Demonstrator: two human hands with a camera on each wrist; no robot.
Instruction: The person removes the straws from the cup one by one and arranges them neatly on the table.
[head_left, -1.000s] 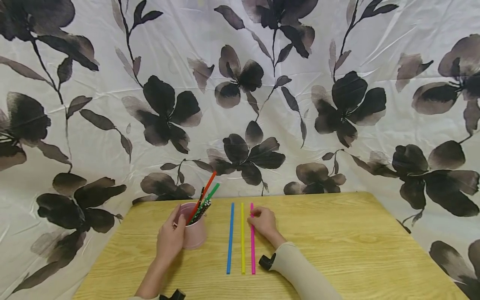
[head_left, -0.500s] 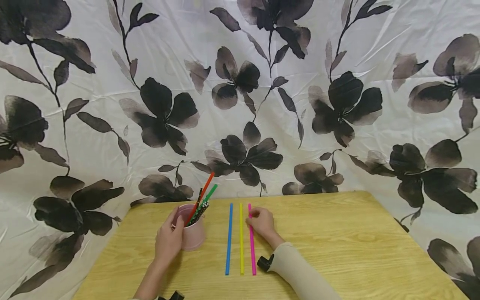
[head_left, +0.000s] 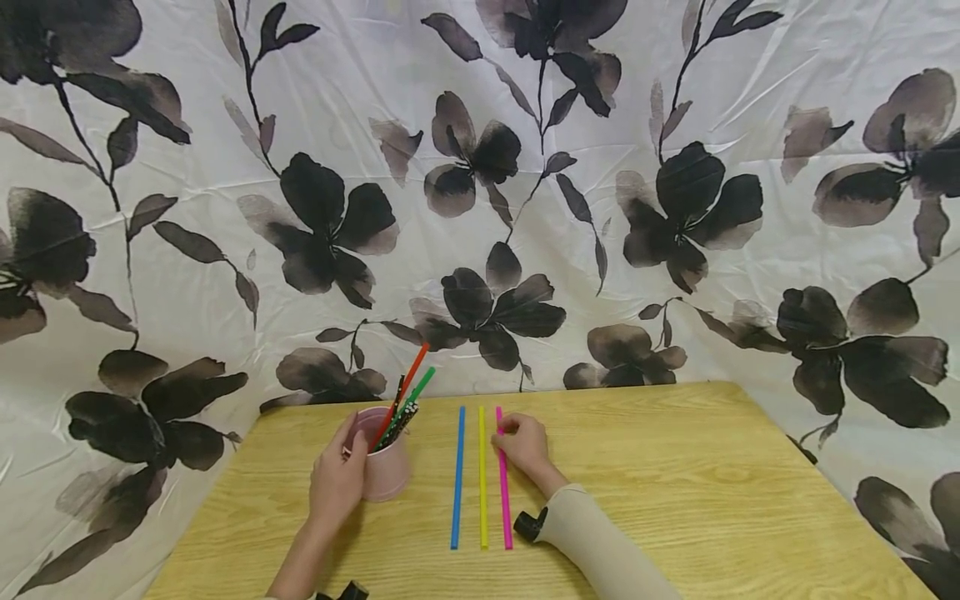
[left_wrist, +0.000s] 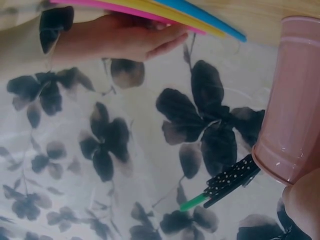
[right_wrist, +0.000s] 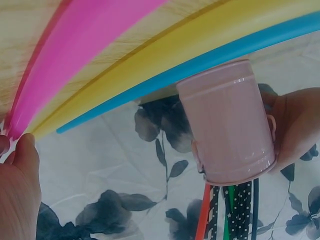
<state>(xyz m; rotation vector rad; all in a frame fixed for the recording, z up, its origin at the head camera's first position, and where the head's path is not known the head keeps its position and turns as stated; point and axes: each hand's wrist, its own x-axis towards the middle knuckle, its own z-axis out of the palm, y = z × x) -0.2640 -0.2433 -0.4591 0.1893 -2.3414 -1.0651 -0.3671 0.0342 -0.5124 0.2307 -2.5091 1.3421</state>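
A pink cup (head_left: 390, 477) with small side handles stands on the left part of the table. My left hand (head_left: 337, 482) grips it at the rim, thumb over the near edge. Out of the cup lean a red straw (head_left: 415, 372), a green straw (head_left: 423, 382) and several black straws with white dots (left_wrist: 231, 179). To its right, a blue straw (head_left: 457, 483), a yellow straw (head_left: 483, 483) and a pink straw (head_left: 505, 504) lie side by side, pointing away from me. My right hand (head_left: 525, 443) pinches the pink one near its far end between thumb and fingers.
The light wooden table (head_left: 660, 475) ends at the back against a white cloth (head_left: 570, 333) printed with dark flowers. Black wrist cameras sit at both sleeves, the right one (head_left: 531, 526) close beside the pink straw's near end.
The pink straw has turned slightly, its far end shifting left toward the yellow straw along with my right hand. My left hand and the cup hold their place; the view shifted a little.
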